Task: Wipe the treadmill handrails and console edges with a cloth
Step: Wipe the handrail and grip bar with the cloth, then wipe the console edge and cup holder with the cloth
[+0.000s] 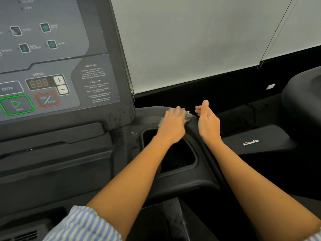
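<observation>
Your left hand (172, 123) lies flat on the cloth (189, 116): bear down evenly along the console edge (149, 112); your right hand (207, 120) is open, holding nothing.

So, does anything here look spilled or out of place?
Only small wet droplets: they speckle the lower right corner of the console and the black frame below it. The left hand presses a grey cloth just right of them, so likely cleaning spray, not yet wiped.

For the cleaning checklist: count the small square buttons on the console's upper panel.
4: upper-left button, upper-right button, lower-left button and lower-right button, all on the console upper panel. More may be cut off beyond the picture's left edge.
</observation>
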Demonstrator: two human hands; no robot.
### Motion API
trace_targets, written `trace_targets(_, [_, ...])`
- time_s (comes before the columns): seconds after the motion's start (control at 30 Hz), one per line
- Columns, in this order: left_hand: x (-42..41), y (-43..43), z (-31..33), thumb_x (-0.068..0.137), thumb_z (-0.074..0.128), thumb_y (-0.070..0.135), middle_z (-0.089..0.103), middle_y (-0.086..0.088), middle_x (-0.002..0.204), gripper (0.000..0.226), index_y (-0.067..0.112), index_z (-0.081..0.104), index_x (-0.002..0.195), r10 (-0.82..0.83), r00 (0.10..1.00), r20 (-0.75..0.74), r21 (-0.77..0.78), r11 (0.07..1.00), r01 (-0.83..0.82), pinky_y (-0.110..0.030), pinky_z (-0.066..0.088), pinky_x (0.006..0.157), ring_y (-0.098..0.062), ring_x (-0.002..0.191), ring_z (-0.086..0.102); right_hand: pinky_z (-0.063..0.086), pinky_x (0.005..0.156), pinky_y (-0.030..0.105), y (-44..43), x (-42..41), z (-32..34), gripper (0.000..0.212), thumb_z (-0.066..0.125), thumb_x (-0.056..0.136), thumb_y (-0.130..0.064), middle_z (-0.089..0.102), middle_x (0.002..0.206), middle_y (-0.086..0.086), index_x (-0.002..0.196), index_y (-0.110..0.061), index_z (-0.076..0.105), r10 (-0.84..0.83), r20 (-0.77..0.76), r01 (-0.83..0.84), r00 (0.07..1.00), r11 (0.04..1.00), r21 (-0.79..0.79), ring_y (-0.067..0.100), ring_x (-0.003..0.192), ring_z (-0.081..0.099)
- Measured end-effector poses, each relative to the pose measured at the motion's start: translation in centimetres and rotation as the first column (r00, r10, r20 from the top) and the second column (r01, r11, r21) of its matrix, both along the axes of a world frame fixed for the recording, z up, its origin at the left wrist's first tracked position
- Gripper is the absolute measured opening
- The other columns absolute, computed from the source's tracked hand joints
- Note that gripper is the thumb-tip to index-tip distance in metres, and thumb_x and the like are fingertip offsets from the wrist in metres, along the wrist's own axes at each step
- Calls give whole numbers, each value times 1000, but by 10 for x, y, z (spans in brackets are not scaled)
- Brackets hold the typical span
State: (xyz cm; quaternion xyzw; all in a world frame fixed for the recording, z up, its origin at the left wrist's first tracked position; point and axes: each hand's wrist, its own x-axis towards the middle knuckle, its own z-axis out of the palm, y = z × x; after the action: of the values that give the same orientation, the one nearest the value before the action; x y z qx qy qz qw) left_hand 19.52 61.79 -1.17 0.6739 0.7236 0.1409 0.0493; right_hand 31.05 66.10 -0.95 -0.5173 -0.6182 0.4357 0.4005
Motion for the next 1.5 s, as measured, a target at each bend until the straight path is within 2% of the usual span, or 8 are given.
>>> trace_targets(0.3, [43,-28,-3,88,50,0,58,-16,119,27,0,62,111,-353,931,89,253,912,322,-40,44,93,-30,106,54,46,93,29,3,4,-5,53,25,98,-52,67,100,-4,106,-18,64,-57,-169,54,984,998,-19,8,98,61])
trace_targets(0.47, [36,-46,3,89,51,2,61,-7,123,31,6,60,119,-245,893,378,304,944,130,-24,44,97,-16,112,56,45,100,38,7,10,3,53,23,100,-47,69,101,3,104,-13,64,-135,-309,90,941,984,-155,14,100,64])
trace_targets(0.67, [14,-65,26,87,60,17,58,-1,108,15,19,53,100,138,432,891,111,857,-503,-25,48,86,-11,100,56,49,94,35,-47,-8,5,32,38,98,-41,68,103,-5,105,-23,64,220,-195,-205,956,974,94,6,100,63])
trace_targets(0.77, [1,-76,37,89,58,22,62,-7,103,13,15,54,99,194,169,966,-67,824,-563,-39,52,88,-20,98,61,47,88,14,-78,-26,14,42,46,90,-39,60,119,-10,129,-23,50,522,-177,-507,834,853,124,-3,108,58])
trace_targets(0.93, [-20,-105,47,94,47,20,68,-6,98,19,14,64,99,160,-102,982,-189,858,-477,-37,51,88,-21,98,64,50,93,23,-88,-45,15,51,56,92,-25,57,127,-8,140,-26,40,629,-219,-646,746,763,-6,3,113,57])
trace_targets(1.13, [-54,-155,34,94,45,10,58,12,116,28,26,59,113,328,413,849,-55,834,-549,-9,40,81,4,100,52,41,88,24,-77,-79,10,38,54,93,-21,61,115,0,131,-24,51,521,166,-541,837,833,118,15,109,55])
trace_targets(1.33, [-82,-199,13,93,43,3,57,3,118,29,21,59,109,486,421,766,61,596,-800,-5,36,79,-4,100,52,31,96,39,-81,-137,-7,34,41,98,-21,49,128,8,129,-12,50,396,670,-650,628,740,172,30,120,42])
trace_targets(1.5, [-85,-206,13,92,45,5,48,6,114,29,16,58,115,540,584,606,120,664,-738,-8,28,83,-4,100,45,12,113,49,-91,-163,-7,49,28,93,-32,56,126,14,130,-10,50,372,740,-748,561,610,261,33,123,45])
